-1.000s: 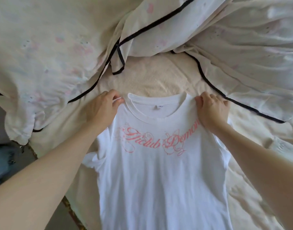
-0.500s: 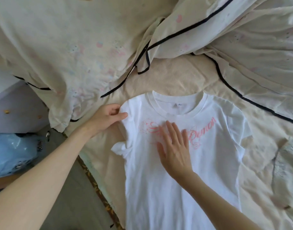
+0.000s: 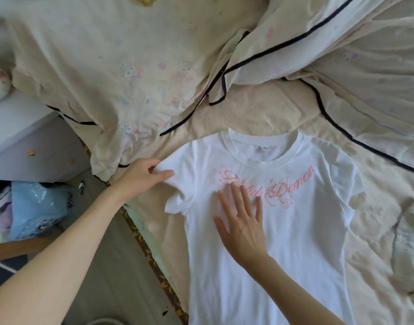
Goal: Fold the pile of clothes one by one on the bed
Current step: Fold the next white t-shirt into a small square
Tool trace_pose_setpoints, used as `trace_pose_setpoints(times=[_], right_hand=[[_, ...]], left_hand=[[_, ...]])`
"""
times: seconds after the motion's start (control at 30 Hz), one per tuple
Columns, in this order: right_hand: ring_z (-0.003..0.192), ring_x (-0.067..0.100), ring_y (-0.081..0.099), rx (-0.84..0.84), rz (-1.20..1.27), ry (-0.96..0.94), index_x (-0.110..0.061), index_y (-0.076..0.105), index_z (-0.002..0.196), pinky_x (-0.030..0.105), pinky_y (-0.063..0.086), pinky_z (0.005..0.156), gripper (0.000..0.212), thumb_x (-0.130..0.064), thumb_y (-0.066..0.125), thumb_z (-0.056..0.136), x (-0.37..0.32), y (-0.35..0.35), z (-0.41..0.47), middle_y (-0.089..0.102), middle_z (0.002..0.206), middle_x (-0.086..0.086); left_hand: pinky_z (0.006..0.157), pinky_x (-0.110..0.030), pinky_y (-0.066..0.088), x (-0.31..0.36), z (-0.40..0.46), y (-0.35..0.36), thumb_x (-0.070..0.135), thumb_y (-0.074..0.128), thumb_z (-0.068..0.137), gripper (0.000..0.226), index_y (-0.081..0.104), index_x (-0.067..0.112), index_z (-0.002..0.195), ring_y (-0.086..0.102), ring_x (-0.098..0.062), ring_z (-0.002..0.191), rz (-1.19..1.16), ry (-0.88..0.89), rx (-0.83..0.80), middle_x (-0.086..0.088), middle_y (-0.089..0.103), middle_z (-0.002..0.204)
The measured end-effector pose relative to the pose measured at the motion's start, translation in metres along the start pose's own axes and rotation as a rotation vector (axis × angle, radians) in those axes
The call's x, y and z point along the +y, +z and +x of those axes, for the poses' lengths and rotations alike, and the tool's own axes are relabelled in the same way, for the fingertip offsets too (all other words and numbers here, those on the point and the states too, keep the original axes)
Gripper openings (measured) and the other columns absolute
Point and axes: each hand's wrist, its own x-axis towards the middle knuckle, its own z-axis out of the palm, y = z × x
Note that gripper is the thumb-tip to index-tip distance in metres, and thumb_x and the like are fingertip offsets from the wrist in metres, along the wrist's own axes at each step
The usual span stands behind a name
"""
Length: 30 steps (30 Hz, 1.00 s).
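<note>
White cotton is the stuff in hand: 1 T-shirt (image 3: 283, 231) with pink script across the chest lies face up on the bed (image 3: 259, 113), collar at the far end, hem running off the near edge of view. At its left side, the left hand (image 3: 142, 178) pinches the left sleeve near the shoulder seam, thumb and fingers (image 3: 165, 175) curled round a tuck of cloth that is raised slightly off the bed. To the right of it, the right hand (image 3: 242, 227) lies flat on the chest just below the lettering, fingers straight and slightly spread, pressing the body down. The step looks like the 1st side fold, and to do it well the left hand should carry sleeve and side panel inward over a straight line running from shoulder to hem, while the flat hand anchors the cloth so the collar stays centred and no crease bunches under the palm; the sleeve's hem is curled and wants smoothing first. The bed carries a cream, nubbly cover. At far left a white cabinet (image 3: 20, 127) stands beside it, with a blue plastic bag (image 3: 37, 207) on the floor nearby, and across the far side, left to right, lies a pale printed sheet with black piping (image 3: 131, 66), rumpled and heaped.
</note>
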Motion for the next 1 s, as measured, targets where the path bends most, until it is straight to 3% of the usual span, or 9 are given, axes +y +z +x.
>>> trace_pose_setpoints(times=[0.1, 0.23, 0.33, 0.4, 0.5, 0.57, 0.73, 0.87, 1.0], right_hand=[[0.133, 0.037, 0.040, 0.007, -0.011, -0.142, -0.017, 0.052, 0.135, 0.065, 0.035, 0.100, 0.053, -0.037, 0.060, 0.087, -0.013, 0.002, 0.000, 0.044, 0.144, 0.016], [0.136, 0.032, 0.038, -0.044, -0.060, -0.280, -0.020, 0.050, 0.138, 0.062, 0.033, 0.104, 0.056, -0.041, 0.060, 0.087, -0.036, 0.008, 0.012, 0.042, 0.147, 0.010], [0.145, 0.028, 0.015, -0.164, -0.122, -0.316, -0.022, 0.036, 0.146, 0.062, 0.013, 0.112, 0.059, -0.041, 0.052, 0.093, -0.042, 0.016, 0.023, 0.021, 0.157, 0.006], [0.146, 0.028, 0.005, -0.230, -0.124, -0.310, -0.022, 0.027, 0.149, 0.061, 0.002, 0.112, 0.060, -0.040, 0.047, 0.096, -0.042, 0.019, 0.026, 0.012, 0.159, 0.004], [0.140, 0.029, 0.031, -0.150, -0.148, -0.321, -0.020, 0.045, 0.141, 0.060, 0.028, 0.108, 0.060, -0.039, 0.063, 0.087, -0.041, 0.014, 0.019, 0.035, 0.151, 0.006], [0.135, 0.030, 0.040, -0.077, -0.116, -0.334, -0.020, 0.051, 0.137, 0.058, 0.036, 0.104, 0.061, -0.037, 0.069, 0.082, -0.036, 0.013, 0.010, 0.042, 0.147, 0.008], [0.131, 0.031, 0.045, -0.021, -0.140, -0.344, -0.018, 0.054, 0.135, 0.058, 0.038, 0.102, 0.062, -0.035, 0.074, 0.078, -0.022, 0.013, -0.008, 0.048, 0.142, 0.010], [0.132, 0.030, 0.044, -0.045, -0.156, -0.338, -0.019, 0.055, 0.134, 0.058, 0.037, 0.103, 0.061, -0.039, 0.073, 0.079, -0.021, 0.011, -0.010, 0.047, 0.143, 0.007], [0.132, 0.029, 0.044, -0.071, -0.139, -0.338, -0.021, 0.055, 0.134, 0.057, 0.038, 0.103, 0.061, -0.040, 0.072, 0.079, -0.017, 0.009, -0.017, 0.047, 0.144, 0.007]], left_hand=[[0.051, -0.008, 0.040, -0.004, -0.002, 0.003, 0.030, 0.068, 0.086, 0.014, 0.063, 0.023, 0.074, 0.056, -0.002, 0.060, -0.149, 0.084, 0.261, 0.009, 0.064, 0.064], [0.049, -0.016, 0.047, -0.008, 0.001, 0.011, 0.032, 0.066, 0.087, 0.012, 0.059, 0.024, 0.081, 0.059, -0.013, 0.076, -0.037, 0.077, 0.383, 0.003, 0.062, 0.083], [0.072, -0.034, 0.056, -0.020, -0.005, 0.016, 0.038, 0.066, 0.086, 0.021, 0.060, 0.022, 0.098, 0.063, -0.020, 0.088, -0.251, -0.060, 0.444, -0.002, 0.065, 0.092], [0.071, -0.034, 0.057, -0.028, -0.016, 0.026, 0.038, 0.065, 0.086, 0.037, 0.057, 0.012, 0.112, 0.067, -0.021, 0.091, -0.487, -0.175, 0.402, -0.009, 0.065, 0.105], [0.072, -0.029, 0.055, -0.036, -0.035, 0.047, 0.033, 0.066, 0.086, 0.038, 0.057, 0.012, 0.116, 0.069, -0.017, 0.088, -0.615, -0.176, 0.325, -0.007, 0.069, 0.107], [0.077, -0.031, 0.055, -0.035, -0.040, 0.057, 0.030, 0.068, 0.084, 0.035, 0.059, 0.014, 0.114, 0.069, -0.018, 0.091, -0.631, -0.166, 0.349, -0.003, 0.071, 0.102], [0.077, -0.038, 0.051, -0.024, -0.038, 0.069, 0.028, 0.061, 0.091, 0.015, 0.059, 0.013, 0.089, 0.062, -0.019, 0.082, -0.511, -0.105, 0.557, -0.005, 0.064, 0.089], [0.071, -0.022, 0.048, -0.023, -0.039, 0.087, 0.033, 0.058, 0.092, 0.021, 0.051, 0.015, 0.099, 0.059, -0.010, 0.080, -0.399, -0.081, 0.620, 0.002, 0.061, 0.090], [0.055, -0.011, 0.039, -0.027, -0.045, 0.110, 0.027, 0.052, 0.097, 0.018, 0.046, 0.010, 0.093, 0.049, -0.005, 0.062, -0.295, -0.131, 0.787, 0.005, 0.051, 0.070]])
